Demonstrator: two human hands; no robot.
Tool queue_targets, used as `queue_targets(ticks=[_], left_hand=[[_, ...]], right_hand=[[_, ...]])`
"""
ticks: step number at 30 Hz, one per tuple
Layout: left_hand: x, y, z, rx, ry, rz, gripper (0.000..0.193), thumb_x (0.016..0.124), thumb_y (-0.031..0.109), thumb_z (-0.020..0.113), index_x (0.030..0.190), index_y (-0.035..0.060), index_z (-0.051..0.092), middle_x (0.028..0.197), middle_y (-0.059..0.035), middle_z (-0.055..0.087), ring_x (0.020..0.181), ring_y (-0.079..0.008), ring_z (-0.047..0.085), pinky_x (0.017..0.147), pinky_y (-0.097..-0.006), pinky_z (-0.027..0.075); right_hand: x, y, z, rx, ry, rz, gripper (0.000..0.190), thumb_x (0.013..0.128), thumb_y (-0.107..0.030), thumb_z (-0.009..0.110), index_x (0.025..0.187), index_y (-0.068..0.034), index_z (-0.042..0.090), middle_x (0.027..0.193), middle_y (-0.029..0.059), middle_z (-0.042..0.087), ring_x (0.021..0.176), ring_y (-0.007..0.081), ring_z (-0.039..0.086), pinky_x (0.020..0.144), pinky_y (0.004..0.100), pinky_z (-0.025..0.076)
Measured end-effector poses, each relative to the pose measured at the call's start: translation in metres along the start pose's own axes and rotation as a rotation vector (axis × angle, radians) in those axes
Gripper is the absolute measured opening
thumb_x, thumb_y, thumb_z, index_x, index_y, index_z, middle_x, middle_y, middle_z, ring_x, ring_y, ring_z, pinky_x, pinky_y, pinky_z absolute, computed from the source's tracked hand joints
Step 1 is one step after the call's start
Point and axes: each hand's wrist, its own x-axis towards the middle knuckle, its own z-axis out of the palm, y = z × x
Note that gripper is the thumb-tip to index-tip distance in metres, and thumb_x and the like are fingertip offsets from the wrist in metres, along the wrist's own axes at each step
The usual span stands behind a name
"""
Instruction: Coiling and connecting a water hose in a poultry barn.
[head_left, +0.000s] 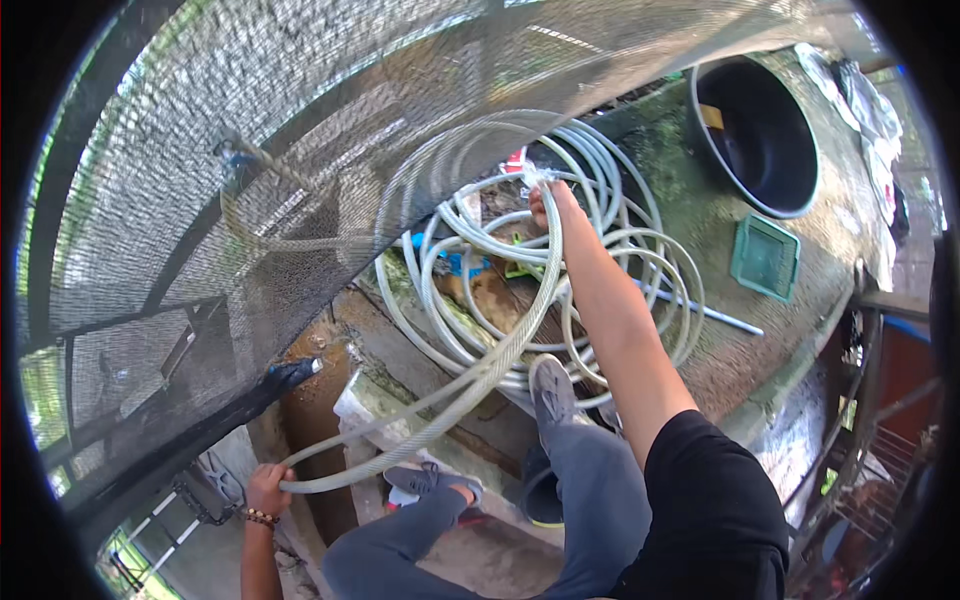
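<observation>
My left hand (268, 489), with a beaded bracelet at its wrist, grips a whitish braided plastic hose (442, 424) at the lower left. Two runs of the hose meet at this hand. With the arm stretched forward, my right hand (551, 202) is closed around the same hose near the middle of the coils. Beside it is a crumpled clear plastic piece (536, 174). Large loose loops of hose spread around and below my right hand. The upper left loops are seen through a dark mesh net (247, 187). Some fingers of my right hand are hidden.
A black tub (750, 161) stands at upper right, near a green plastic basin (765, 257). A pale pipe (712, 313) lies under the coils. My shoes (553, 390) are on uneven concrete. A muddy channel (322, 442) runs at left, and a dark bucket (544, 491) sits between my legs.
</observation>
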Motion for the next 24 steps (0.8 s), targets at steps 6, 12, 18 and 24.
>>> queue_targets(ticks=[6,12,18,24], left_hand=[[0.025,0.023,-0.052,-0.165,-0.108,-0.358,0.015,0.087,0.016,0.052,0.082,0.0016,0.054,0.073,-0.0217,0.056,0.071,-0.041,0.055,0.061,-0.0435,0.043],[0.096,0.059,-0.116,0.534,-0.633,0.023,0.058,0.062,0.017,0.072,0.116,0.0072,0.055,0.108,-0.0201,0.059,0.102,-0.0317,0.058,0.088,-0.0387,0.047],[0.29,0.152,-0.145,-0.538,-0.616,-0.161,0.059,0.088,0.044,0.05,0.131,0.0042,0.043,0.129,-0.0143,0.049,0.123,-0.0261,0.043,0.103,-0.0363,0.032],[0.421,0.278,-0.161,-1.744,-0.634,-0.496,0.059,0.092,0.042,0.04,0.134,0.0005,0.035,0.134,-0.0151,0.043,0.121,-0.0244,0.044,0.099,-0.0356,0.037]], right_hand=[[-0.132,-0.045,0.091,-0.446,-0.153,0.041,0.044,0.096,-0.04,0.031,0.107,-0.002,0.051,0.079,0.008,0.056,0.057,0.0116,0.053,0.047,0.0207,0.047],[-0.221,-0.087,0.118,-0.766,0.012,-0.062,0.029,0.094,-0.027,0.034,0.105,-0.003,0.047,0.067,0.001,0.041,0.045,0.0035,0.033,0.034,0.0157,0.026],[-0.282,0.031,0.194,-0.712,-0.137,-0.162,0.03,0.096,-0.03,0.035,0.095,-0.005,0.051,0.061,-0.0005,0.042,0.041,0.0051,0.035,0.032,0.0187,0.027],[-0.321,0.122,0.221,-0.774,-0.064,-0.65,0.027,0.095,-0.026,0.039,0.09,-0.003,0.052,0.06,0.0021,0.047,0.04,0.0096,0.043,0.033,0.0262,0.033]])
